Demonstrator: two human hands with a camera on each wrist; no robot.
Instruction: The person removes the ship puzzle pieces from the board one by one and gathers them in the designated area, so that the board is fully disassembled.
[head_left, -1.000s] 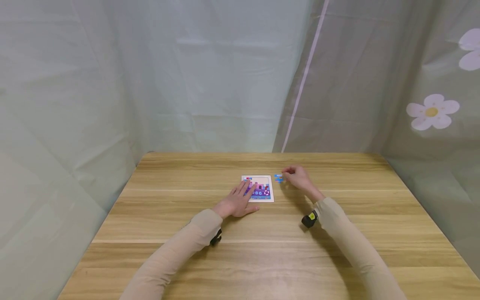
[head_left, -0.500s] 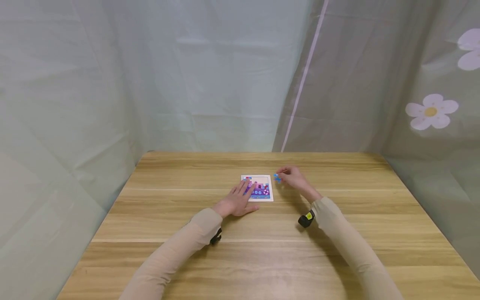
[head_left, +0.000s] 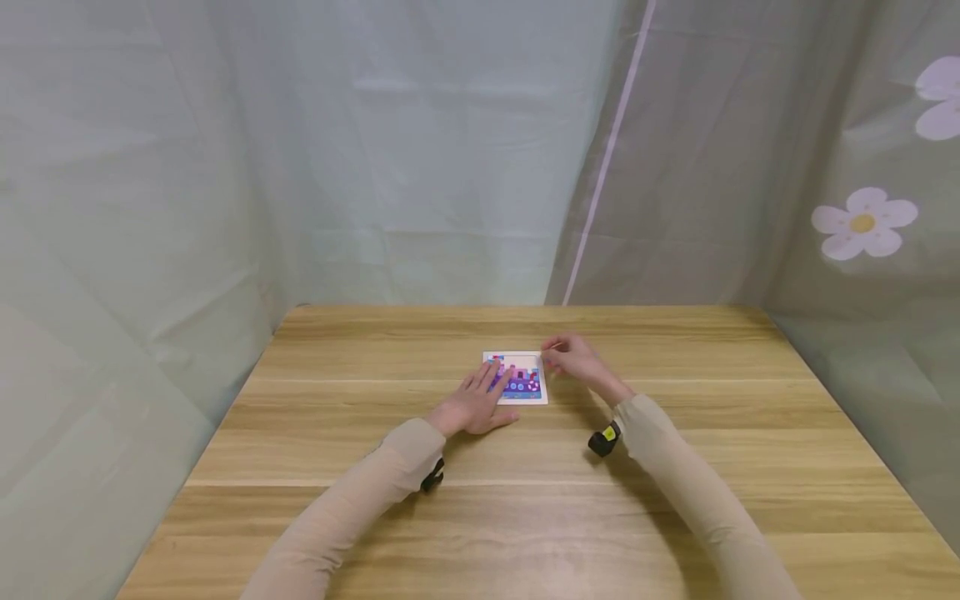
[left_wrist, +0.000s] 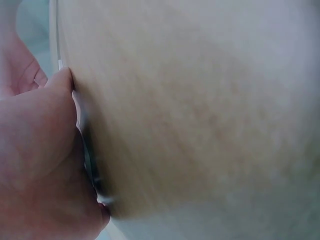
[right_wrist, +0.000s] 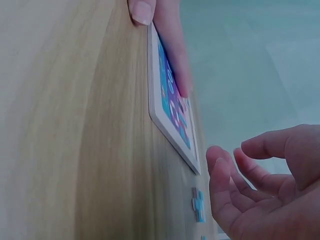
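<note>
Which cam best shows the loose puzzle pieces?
Right wrist: one blue piece lies unobstructed near the board; another seems cut off. Head: none discernible; the right hand may hide them. Left wrist: none visible.

Head view: the left hand (head_left: 474, 407) covers the near left part of the puzzle board (head_left: 531, 402); whether the right hand (head_left: 576, 360) holds a piece is too small to tell. Both sleeves (head_left: 341, 508) and the table (head_left: 480, 537) are cut off on the near side, an upper flower (head_left: 939, 83) at right. Right wrist view: a blue fragment (right_wrist: 203, 238) is cropped below. Left wrist view: the tabletop is blurred.
</note>
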